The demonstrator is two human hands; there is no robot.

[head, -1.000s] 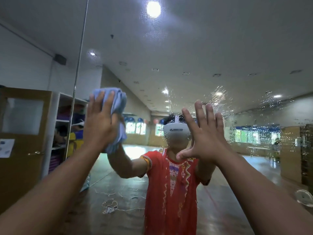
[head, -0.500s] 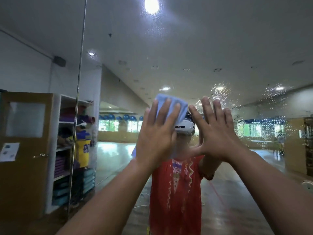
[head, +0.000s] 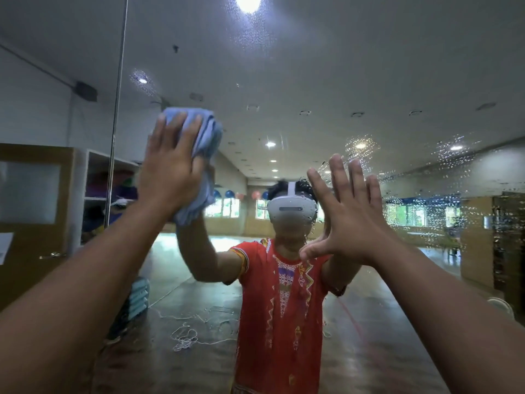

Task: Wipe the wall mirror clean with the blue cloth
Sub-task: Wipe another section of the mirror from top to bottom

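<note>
my left hand [head: 170, 172]: up high on the left. the fingers are straight and close together, and the palm pushes flat on the blue cloth [head: 206, 143].
blue cloth: bunched up between my left hand and the wall mirror [head: 355, 61]. it sticks out above my fingertips and to the right of my hand, and it hangs down below my palm.
my right hand [head: 352, 220]: lower down and well apart from the cloth. the fingers are spread wide and point up, with the thumb out to the left. it holds nothing. the palm faces the glass and looks like it rests on it.
wall mirror: fills almost all i see.
thin line [head: 116, 123]: goes up and down near the left. i cannot tell if it is the mirror's edge or a joint.
water drops [head: 451, 169]: lots of little ones on the right side of the glass, above and beside my right hand.
in the mirror: me in a red shirt [head: 284, 308] and a white headset [head: 292, 213], a big room with a bright ceiling light [head: 247, 2], and white string [head: 186, 338] on the floor.
far left: a brown door [head: 31, 251] with a white shelf [head: 93, 180] beside it.
</note>
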